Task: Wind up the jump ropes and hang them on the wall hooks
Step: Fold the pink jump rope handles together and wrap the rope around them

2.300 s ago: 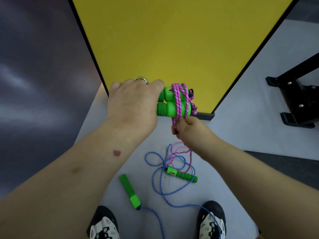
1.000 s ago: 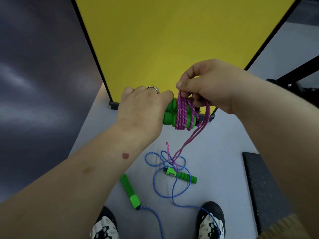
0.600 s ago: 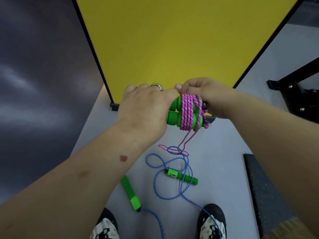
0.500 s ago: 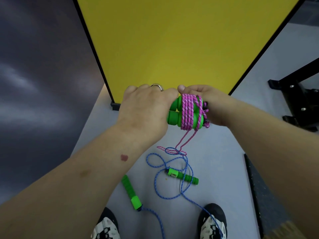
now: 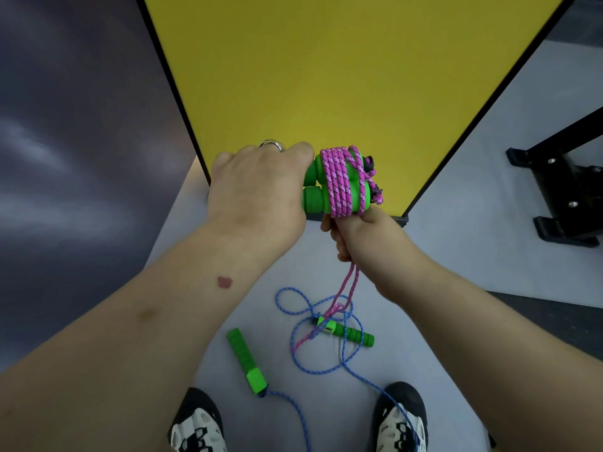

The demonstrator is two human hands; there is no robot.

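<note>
The left hand point(image 5: 257, 197) grips the paired green handles point(image 5: 329, 187) level, ends pointing right. Directly beneath them, the right hand point(image 5: 355, 236) pinches the pink rope point(image 5: 339, 181) — its short tail hangs floorward.

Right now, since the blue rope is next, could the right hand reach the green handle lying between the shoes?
Probably not yet. The right hand grips the pink rope under the bundle, and the blue rope's handle lies on the floor well below; nothing covers it, but the hand must let go and stoop.
</note>
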